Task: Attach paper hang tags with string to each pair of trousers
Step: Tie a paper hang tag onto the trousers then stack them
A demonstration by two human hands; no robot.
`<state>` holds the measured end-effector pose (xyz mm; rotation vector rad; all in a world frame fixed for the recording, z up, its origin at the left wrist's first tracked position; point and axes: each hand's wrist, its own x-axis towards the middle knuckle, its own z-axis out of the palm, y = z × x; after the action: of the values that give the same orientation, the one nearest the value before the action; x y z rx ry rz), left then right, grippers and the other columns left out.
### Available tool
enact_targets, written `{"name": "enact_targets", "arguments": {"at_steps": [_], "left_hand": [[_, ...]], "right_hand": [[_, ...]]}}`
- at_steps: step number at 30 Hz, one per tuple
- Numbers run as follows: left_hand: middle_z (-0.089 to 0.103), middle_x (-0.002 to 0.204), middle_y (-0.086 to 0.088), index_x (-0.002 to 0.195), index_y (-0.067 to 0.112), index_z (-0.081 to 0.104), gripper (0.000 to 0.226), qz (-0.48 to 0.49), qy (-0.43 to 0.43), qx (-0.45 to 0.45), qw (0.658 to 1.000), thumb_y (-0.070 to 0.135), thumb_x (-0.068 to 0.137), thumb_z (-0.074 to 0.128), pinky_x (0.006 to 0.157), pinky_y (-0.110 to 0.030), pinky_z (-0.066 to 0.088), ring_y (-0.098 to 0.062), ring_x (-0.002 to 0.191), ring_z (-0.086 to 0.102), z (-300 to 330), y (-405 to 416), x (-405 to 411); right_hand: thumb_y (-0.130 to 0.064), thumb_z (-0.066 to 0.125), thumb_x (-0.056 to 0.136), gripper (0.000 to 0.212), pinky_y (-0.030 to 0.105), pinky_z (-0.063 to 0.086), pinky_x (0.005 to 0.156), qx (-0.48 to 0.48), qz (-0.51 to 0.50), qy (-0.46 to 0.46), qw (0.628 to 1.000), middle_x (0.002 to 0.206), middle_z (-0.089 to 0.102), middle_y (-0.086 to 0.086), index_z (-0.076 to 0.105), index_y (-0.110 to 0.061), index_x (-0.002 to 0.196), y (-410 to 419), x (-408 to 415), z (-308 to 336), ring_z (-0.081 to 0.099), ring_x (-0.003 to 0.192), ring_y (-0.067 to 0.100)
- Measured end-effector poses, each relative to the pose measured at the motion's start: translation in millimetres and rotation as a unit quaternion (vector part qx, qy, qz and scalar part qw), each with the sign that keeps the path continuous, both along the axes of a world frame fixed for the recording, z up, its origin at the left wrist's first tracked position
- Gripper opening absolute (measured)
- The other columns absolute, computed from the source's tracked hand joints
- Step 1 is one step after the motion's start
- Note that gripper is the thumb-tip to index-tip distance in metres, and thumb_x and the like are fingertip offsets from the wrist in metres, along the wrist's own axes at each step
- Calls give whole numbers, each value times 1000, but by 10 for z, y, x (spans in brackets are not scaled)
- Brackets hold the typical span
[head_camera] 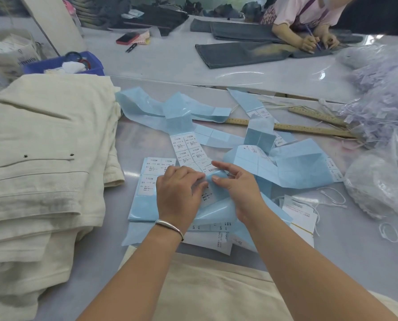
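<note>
A long blue backing strip (147, 112) carrying white printed size labels (188, 147) snakes over the table centre. My left hand (179, 188) presses its fingertips on the strip's near end. My right hand (235, 184) pinches the same strip at a label's edge with thumb and forefinger. White paper hang tags (297, 209) with white string (332, 198) lie to the right of my right hand. A stack of folded cream trousers (42, 158) fills the left side. Another cream pair (216, 293) lies under my forearms at the near edge.
Two wooden rulers (309, 129) lie behind the strips. A heap of clear plastic fasteners (383, 107) and bags sits at the right. A blue bin (63, 63), a red phone (127, 38) and snips (130, 47) stand at the back left. Another person's hands (318, 41) write on grey trousers (244, 54).
</note>
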<state>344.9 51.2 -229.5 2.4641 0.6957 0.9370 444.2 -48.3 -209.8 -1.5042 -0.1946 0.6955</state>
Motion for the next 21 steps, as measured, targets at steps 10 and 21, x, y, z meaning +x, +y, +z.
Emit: {"name": "enact_targets", "arguments": {"at_steps": [10,21], "left_hand": [[66,78,2,82,18,77,12,-15,-41,88,995,19,71,82,65,-36,44,-28,77,59,5,57,-21],[64,95,-2,78,12,74,6,-71,-105,-14,992,9,76,79,84,-32,48,-24,93,59,101,6,-145]], "right_hand": [[-4,75,79,35,28,52,87,-16,-11,0,1000,91,69,4,73,-27,105,5,-11,-3,66,80,5],[-5,70,84,29,24,56,71,-17,-52,-3,998,107,70,2,71,-22,107,37,14,-114,69,86,12]]}}
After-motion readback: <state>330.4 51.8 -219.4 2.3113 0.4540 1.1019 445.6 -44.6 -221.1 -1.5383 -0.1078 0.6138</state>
